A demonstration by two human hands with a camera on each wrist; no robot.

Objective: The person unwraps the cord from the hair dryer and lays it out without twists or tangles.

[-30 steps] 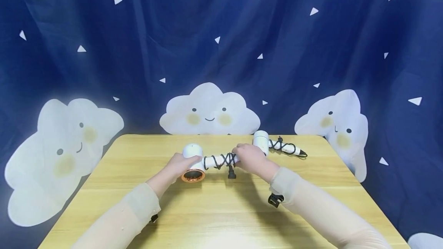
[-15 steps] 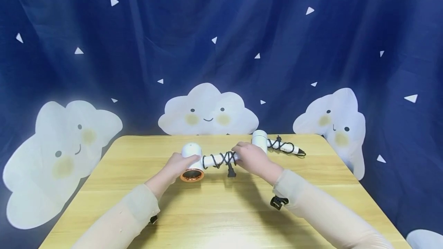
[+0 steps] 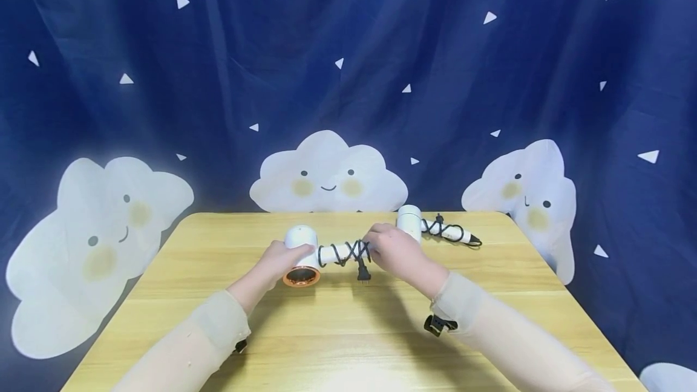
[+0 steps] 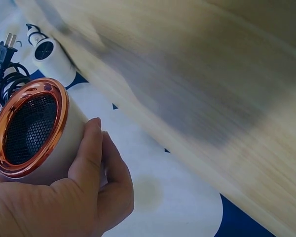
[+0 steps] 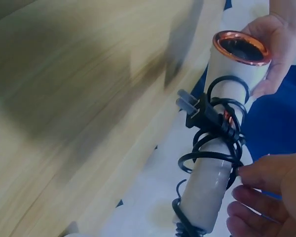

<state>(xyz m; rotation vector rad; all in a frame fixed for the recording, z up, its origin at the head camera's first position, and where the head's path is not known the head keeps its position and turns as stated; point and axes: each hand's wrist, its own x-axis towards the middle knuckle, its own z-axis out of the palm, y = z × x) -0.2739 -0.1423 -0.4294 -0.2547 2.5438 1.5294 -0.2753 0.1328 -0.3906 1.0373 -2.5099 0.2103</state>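
Note:
A white hair dryer (image 3: 301, 238) with a copper-coloured rim is held above the table, its handle (image 5: 205, 187) pointing right. My left hand (image 3: 279, 259) grips its barrel, thumb and fingers around the side, as the left wrist view (image 4: 54, 207) confirms. Black power cord (image 3: 355, 251) winds loosely around the handle, and the two-pin plug (image 5: 203, 114) hangs off it. My right hand (image 3: 396, 250) is at the handle's far end. In the right wrist view its thumb and curled fingers pinch the cord beside the handle.
Behind my right hand, a second white hair dryer (image 3: 409, 216) lies near the table's back edge, its cord wrapped around its handle. The wooden table (image 3: 337, 319) ends at a dark blue curtain (image 3: 337, 95) with cloud prints.
My right fingers have shifted slightly left along the handle, and the right wrist has turned a little. The plug sways slightly. My left hand keeps its grip on the hair dryer.

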